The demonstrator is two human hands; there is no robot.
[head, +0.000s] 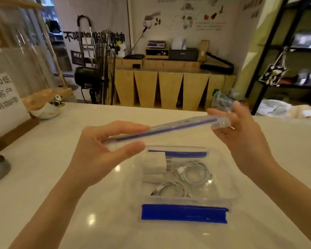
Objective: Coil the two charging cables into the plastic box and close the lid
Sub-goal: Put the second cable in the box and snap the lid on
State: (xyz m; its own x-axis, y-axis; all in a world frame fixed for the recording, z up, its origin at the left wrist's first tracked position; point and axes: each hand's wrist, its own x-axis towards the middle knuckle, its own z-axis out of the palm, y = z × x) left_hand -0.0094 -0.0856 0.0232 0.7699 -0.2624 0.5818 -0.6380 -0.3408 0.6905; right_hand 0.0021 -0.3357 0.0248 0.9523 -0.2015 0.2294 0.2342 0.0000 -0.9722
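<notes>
The clear plastic box (183, 178) sits open on the white tabletop (79, 203), directly below and between the two hands. Inside it lie two coiled white charging cables: one coil (196, 174) toward the right hand's side, the other (171, 190) nearer the person. Two white power adapters (155, 164) lie beside them, on the left hand's side of the box. The coiling therefore looks done, and only the closing remains.

The lid (167, 128), clear with a blue seal line, hangs in the air above the far edge of the box, seen nearly edge-on and tilted, its right end higher. The left hand (104, 150) pinches the lid's near-left end between thumb and fingers. The right hand (241, 130) grips the opposite end, fingers spread around its corner. Holding it by both ends probably keeps the lid level enough to line up with the rim before lowering it.

A blue latch flap (184, 213) lies folded outward on the side of the box nearest the person, and another blue flap (178, 154) shows on the far side, under the lid. Left open like this, they leave the rim clear for the lid to seat.

Beyond the left hand, a paper sign (4, 101) and a small bowl holding a panda figure (57, 101) stand well apart from the box.
</notes>
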